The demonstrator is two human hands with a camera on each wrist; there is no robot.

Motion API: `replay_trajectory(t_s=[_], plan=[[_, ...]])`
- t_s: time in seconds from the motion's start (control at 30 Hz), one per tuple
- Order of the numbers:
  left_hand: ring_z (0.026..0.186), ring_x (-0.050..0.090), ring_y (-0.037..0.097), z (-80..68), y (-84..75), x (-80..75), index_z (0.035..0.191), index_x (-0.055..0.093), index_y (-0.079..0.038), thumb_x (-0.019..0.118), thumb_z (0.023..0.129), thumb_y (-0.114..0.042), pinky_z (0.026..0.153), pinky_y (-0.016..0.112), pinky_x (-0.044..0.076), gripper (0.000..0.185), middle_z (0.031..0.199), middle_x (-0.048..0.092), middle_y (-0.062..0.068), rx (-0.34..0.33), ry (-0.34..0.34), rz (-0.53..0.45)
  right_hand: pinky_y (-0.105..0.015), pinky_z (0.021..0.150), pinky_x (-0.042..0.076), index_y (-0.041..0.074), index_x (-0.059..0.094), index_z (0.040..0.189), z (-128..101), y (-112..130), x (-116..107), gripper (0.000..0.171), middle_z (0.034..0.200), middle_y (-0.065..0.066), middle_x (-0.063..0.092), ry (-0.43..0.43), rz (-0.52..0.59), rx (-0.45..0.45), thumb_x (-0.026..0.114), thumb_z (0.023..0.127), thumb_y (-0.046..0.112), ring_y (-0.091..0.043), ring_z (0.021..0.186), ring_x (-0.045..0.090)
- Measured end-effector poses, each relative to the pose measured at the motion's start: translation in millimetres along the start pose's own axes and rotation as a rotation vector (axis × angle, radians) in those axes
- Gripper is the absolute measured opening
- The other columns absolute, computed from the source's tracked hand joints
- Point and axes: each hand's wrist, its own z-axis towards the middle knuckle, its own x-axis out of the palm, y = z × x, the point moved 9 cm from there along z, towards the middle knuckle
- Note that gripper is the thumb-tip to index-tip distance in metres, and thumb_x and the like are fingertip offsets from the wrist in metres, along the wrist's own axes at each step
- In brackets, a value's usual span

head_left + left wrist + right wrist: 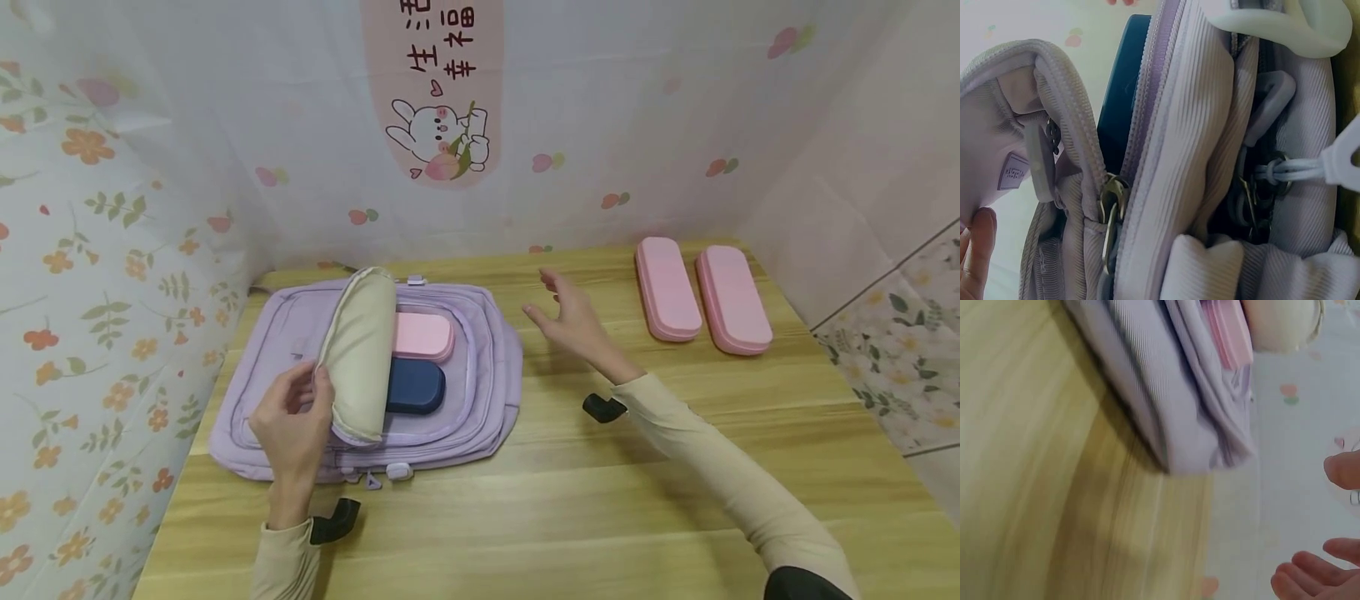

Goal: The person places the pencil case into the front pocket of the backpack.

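A lavender backpack [495, 367] lies flat on the table, its front pocket unzipped. My left hand [296, 417] pinches the edge of the pocket's flap [363, 358] and holds it folded back, cream lining outward. Inside the pocket rest a pink case [423, 335] and a dark blue case [420, 386], side by side and partly covered by the flap. Over the table, right of the backpack, my right hand [573, 321] hangs with fingers spread and holds nothing. In the left wrist view, the thumb [982, 240] touches the flap near a small label [1013, 172].
Two more pink cases, one [669, 287] beside the other [733, 298], lie at the table's back right. A printed curtain [600, 108] rises behind the wooden table [525, 517]. Another floral sheet [112, 275] stands on the left. Zipper pulls [400, 472] hang from the backpack's near side.
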Motion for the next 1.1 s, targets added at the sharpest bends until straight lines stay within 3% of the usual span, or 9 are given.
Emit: replay_trajectory(t_s=[0.3, 0.53, 0.63, 0.87, 1.1], plan=[[0.066, 0.059, -0.013, -2.1, 8.3, 0.0, 0.096, 0.072, 0.015, 0.069, 0.083, 0.012, 0.063, 0.002, 0.052, 0.014, 0.081, 0.07, 0.031, -0.013, 0.002, 0.012, -0.064, 0.12, 0.032, -0.007, 0.027, 0.154, -6.5, -40.2, -34.5, 0.082, 0.156, -0.032, 0.033, -0.056, -0.093, 0.152, 0.069, 0.095, 0.031, -0.049, 0.144, 0.034], [0.065, 0.057, -0.013, -0.6, -9.0, 0.6, 0.095, 0.071, 0.019, 0.067, 0.084, 0.012, 0.063, 0.0, 0.051, 0.014, 0.079, 0.069, 0.033, 0.0, -0.005, 0.019, -0.069, 0.116, 0.028, -0.011, 0.028, 0.151, -19.0, -64.5, -63.7, 0.089, 0.152, -0.039, 0.029, -0.153, -0.175, 0.213, 0.075, 0.09, 0.033, -0.056, 0.141, 0.028], [0.065, 0.057, -0.013, 0.6, -16.5, 1.6, 0.095, 0.07, 0.019, 0.067, 0.083, 0.013, 0.064, 0.001, 0.051, 0.014, 0.078, 0.068, 0.034, 0.006, -0.007, 0.009, -0.068, 0.118, 0.023, -0.006, 0.021, 0.157, -25.2, -76.6, -75.4, 0.096, 0.152, -0.039, 0.026, -0.184, -0.213, 0.239, 0.076, 0.089, 0.035, -0.055, 0.142, 0.023], [0.065, 0.061, -0.012, -2.9, 6.7, 1.0, 0.098, 0.075, 0.01, 0.071, 0.084, 0.009, 0.061, 0.002, 0.052, 0.015, 0.082, 0.073, 0.027, -0.017, 0.002, 0.013, -0.072, 0.119, 0.019, -0.006, 0.012, 0.158, -40.1, -110.2, -93.1, 0.105, 0.156, -0.041, 0.019, -0.206, -0.255, 0.342, 0.076, 0.088, 0.04, -0.057, 0.145, 0.017], [0.064, 0.059, -0.013, -3.6, 3.9, 1.8, 0.097, 0.073, 0.014, 0.069, 0.084, 0.01, 0.062, 0.001, 0.051, 0.014, 0.081, 0.071, 0.03, -0.019, -0.008, 0.032, -0.074, 0.121, 0.012, -0.007, 0.004, 0.158, -53.6, -142.6, -104.2, 0.109, 0.16, -0.041, 0.01, -0.237, -0.23, 0.424, 0.074, 0.09, 0.042, -0.057, 0.149, 0.011]])
